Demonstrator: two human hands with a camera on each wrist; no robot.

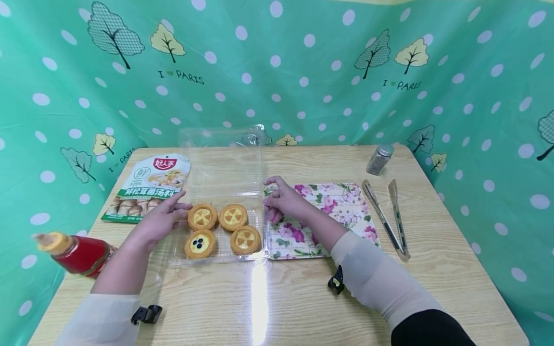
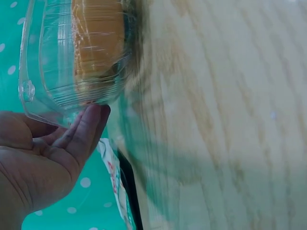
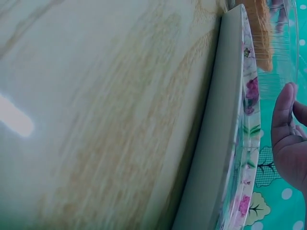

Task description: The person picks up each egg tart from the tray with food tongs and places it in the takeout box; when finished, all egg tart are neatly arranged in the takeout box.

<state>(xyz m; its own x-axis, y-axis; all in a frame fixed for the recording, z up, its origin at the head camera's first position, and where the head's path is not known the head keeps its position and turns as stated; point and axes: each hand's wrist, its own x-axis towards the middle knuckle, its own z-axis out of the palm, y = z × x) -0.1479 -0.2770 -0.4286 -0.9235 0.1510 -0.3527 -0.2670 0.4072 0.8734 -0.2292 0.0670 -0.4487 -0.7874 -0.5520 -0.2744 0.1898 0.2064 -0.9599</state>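
A clear plastic clamshell box (image 1: 222, 240) lies on the table with its lid (image 1: 225, 168) folded back. Inside sit several egg tarts; one tart (image 1: 200, 243) has dark berries on top, and another tart (image 1: 232, 217) shows a pale wedge pattern. At the box's left side, my left hand (image 1: 162, 218) rests extended fingers against the lower wall, as the left wrist view shows; its thumb is partly hidden. My right hand (image 1: 285, 199) is at the right rim, over the edge of a floral tray (image 1: 342, 206), fingers loosely bent with fingertips at the box.
A mushroom soup seasoning pouch (image 1: 149, 185) lies behind my left hand. Beside my left forearm is a red squeeze bottle (image 1: 86, 257). Metal tongs (image 1: 385, 216) lie right of the tray, and a small shaker jar (image 1: 380, 159) is farther back. A green curtain surrounds the table.
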